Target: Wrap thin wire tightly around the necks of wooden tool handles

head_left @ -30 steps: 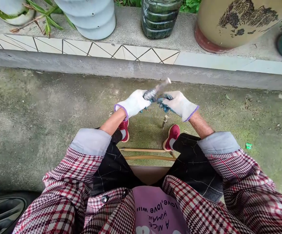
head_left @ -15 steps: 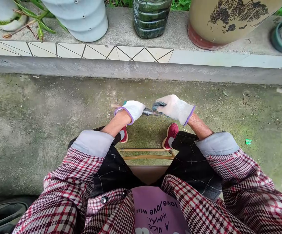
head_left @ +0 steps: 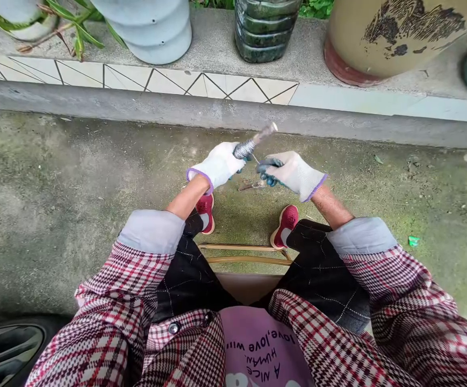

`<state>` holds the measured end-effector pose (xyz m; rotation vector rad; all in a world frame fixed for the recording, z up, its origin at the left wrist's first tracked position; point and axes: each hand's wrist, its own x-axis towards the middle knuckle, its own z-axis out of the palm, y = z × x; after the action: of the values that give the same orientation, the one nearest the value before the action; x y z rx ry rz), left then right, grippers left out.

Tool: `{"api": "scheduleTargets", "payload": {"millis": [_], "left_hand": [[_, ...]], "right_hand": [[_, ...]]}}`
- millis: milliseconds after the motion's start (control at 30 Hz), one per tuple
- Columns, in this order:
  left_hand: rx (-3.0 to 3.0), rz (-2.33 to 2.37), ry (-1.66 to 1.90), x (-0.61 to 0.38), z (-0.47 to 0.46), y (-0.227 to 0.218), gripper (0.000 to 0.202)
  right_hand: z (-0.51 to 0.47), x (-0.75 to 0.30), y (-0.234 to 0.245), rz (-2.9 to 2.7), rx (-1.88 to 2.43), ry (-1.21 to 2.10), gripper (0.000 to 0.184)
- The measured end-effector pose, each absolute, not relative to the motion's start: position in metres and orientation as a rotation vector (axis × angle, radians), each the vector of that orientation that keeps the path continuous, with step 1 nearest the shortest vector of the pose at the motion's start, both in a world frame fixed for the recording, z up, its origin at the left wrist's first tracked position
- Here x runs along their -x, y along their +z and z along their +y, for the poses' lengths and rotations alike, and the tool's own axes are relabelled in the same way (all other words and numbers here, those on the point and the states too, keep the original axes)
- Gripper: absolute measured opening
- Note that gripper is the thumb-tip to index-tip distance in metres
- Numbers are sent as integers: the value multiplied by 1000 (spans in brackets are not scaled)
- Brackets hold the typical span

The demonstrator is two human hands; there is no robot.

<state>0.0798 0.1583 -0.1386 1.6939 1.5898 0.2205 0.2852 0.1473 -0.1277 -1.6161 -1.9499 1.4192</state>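
Observation:
My left hand (head_left: 219, 164), in a white work glove with dark blue-green fingers and a purple cuff, is closed around a wooden stick (head_left: 264, 133) wound with silvery wire. The stick tilts up to the right, its pale end pointing away from me. From the winding a short strand of wire (head_left: 256, 159) runs to my right hand (head_left: 292, 169), gloved the same way, whose fingers pinch it. Just below the hands shows a smaller stick (head_left: 251, 186) with thin wire wrapped round it; whether it lies on the ground I cannot tell.
Beyond the concrete ground (head_left: 76, 166) runs a tiled ledge (head_left: 169, 86). On it stand a white ribbed container (head_left: 152, 32), a dark plastic bottle (head_left: 266, 32) and a tan pot (head_left: 378, 48). A green scrap (head_left: 414, 241) lies at right; a car wheel (head_left: 9, 349) sits lower left.
My left hand has turned the stick from nearly level to slanting up, its end swinging away from me. My right hand has drawn slightly aside, and the smaller stick now shows below.

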Motion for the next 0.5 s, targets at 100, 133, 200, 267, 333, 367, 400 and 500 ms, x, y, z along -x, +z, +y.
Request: {"api": "scheduleTargets", "payload": {"millis": [100,133,200,267,333,367,400,500], "left_hand": [[-1754,1712,148,-78,162,-143,33],[-1835,1736,52,-79,163,-143,33],[-1984,1725,-220,-85,160,-143,32],[-2070,1636,-443,-94,153,-145,33],[-2130,1507,-544,-102,144,-149,35],[-2162,1440,-559,-105,140,-151,36],[-2195,1374,-562,-107,137,-154,36],[-2252,1244,-526,-106,133,-157,34]], "right_hand": [[133,-281,-117,-2245,1593,1397,17],[129,-280,-113,-2315,1569,1381,18],[123,-280,-105,-2412,1540,1312,19],[122,-284,-100,-2467,1576,1220,19],[125,-290,-98,-2508,1620,1135,21],[128,-293,-99,-2530,1635,1092,22],[132,-297,-101,-2549,1647,1045,23],[146,-307,-110,-2571,1682,941,23]]}}
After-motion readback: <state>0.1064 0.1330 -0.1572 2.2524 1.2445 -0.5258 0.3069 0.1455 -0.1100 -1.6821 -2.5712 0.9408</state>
